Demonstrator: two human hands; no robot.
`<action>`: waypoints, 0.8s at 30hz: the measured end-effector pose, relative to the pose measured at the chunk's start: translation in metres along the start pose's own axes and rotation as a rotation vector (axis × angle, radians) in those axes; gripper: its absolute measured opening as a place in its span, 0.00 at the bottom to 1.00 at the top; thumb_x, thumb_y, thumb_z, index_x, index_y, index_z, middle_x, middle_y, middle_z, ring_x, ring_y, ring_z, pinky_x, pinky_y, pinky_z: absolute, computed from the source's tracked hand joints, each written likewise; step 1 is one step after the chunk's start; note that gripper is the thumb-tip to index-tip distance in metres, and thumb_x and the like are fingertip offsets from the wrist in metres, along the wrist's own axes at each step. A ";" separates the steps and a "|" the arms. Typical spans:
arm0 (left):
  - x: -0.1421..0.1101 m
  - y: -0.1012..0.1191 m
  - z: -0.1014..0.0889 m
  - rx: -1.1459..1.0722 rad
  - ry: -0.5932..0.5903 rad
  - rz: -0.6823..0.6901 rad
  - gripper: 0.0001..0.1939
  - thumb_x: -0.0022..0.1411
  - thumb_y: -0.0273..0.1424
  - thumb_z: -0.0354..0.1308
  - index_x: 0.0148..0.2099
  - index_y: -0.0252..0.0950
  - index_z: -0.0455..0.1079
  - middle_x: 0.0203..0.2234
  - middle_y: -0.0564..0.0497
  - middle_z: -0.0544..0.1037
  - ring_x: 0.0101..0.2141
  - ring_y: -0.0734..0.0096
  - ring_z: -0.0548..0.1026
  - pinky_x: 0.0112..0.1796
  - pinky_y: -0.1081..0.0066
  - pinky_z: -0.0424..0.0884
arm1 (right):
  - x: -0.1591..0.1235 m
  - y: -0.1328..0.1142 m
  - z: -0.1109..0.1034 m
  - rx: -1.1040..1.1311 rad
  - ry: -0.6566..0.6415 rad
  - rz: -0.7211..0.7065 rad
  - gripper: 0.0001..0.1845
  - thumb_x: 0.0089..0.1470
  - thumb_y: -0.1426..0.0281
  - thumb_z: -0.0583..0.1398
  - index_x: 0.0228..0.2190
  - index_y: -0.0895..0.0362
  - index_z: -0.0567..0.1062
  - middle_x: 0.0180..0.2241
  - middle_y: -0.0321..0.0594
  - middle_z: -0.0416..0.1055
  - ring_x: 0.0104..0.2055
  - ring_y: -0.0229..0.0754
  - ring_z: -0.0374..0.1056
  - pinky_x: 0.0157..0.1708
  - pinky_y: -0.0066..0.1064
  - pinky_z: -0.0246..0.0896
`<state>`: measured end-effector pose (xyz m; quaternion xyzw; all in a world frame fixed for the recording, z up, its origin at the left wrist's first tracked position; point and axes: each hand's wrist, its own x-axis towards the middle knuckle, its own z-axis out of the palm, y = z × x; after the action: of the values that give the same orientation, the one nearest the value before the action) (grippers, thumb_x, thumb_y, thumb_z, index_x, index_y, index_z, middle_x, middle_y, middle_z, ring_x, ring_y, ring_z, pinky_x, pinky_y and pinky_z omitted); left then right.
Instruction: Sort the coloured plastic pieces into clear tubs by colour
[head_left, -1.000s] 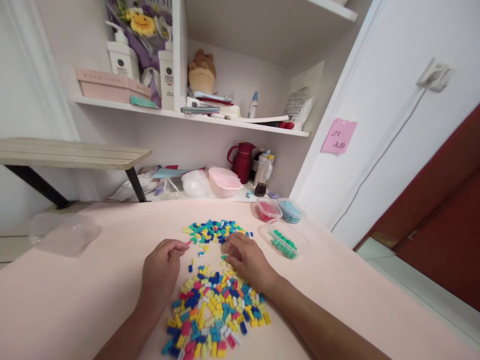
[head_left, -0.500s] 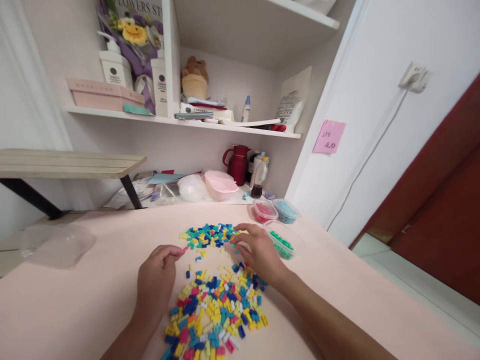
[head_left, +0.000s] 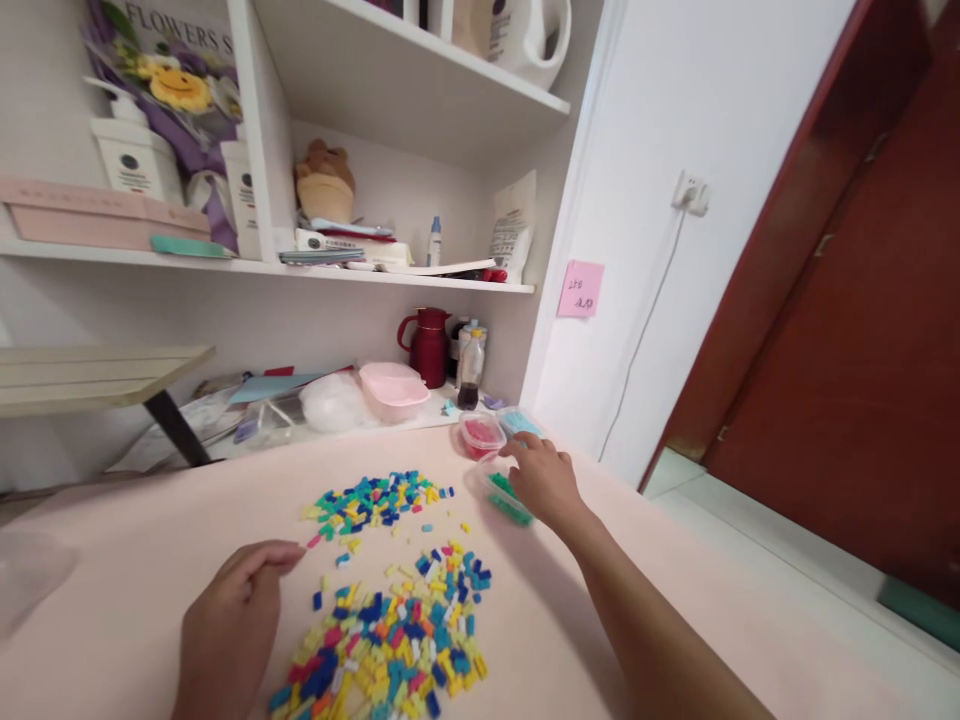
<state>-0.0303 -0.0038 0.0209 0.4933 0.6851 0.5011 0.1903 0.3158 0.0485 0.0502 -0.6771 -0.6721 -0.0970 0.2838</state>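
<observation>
My left hand (head_left: 236,610) rests at the left of the table, its thumb and fingers drawn together. A small pink toy brick (head_left: 313,541) is right at its fingertips; whether it is gripped or only touched is unclear. My right hand (head_left: 544,480) hovers over the clear tub of green bricks (head_left: 506,495), fingers bent downward; anything between them is hidden. Behind it stand a tub of red bricks (head_left: 481,434) and a tub of light blue bricks (head_left: 519,422). A mixed brick pile (head_left: 397,635) lies nearest me, with a smaller blue, green and yellow pile (head_left: 375,502) beyond.
Along the back stand a pink lidded box (head_left: 394,388), a dark red jug (head_left: 429,345) and a bottle of dark liquid (head_left: 470,370). A wooden stand (head_left: 97,375) is at the left, above a clear plastic container (head_left: 30,575). Shelves (head_left: 390,280) hang overhead.
My right hand has moved from the far brick pile rightward to over the tubs. The view has turned right. My left hand stays beside the pink brick.
</observation>
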 end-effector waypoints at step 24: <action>-0.001 -0.009 0.005 -0.031 0.004 0.072 0.15 0.46 0.39 0.47 0.26 0.42 0.74 0.30 0.50 0.82 0.36 0.58 0.79 0.42 0.62 0.72 | -0.030 -0.059 0.070 0.443 -0.348 -0.217 0.30 0.56 0.75 0.54 0.61 0.55 0.64 0.54 0.47 0.72 0.59 0.50 0.64 0.60 0.45 0.53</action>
<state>-0.0305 -0.0024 0.0112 0.5138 0.6594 0.5190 0.1784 0.2395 0.0554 -0.0074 -0.5292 -0.7840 0.1399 0.2930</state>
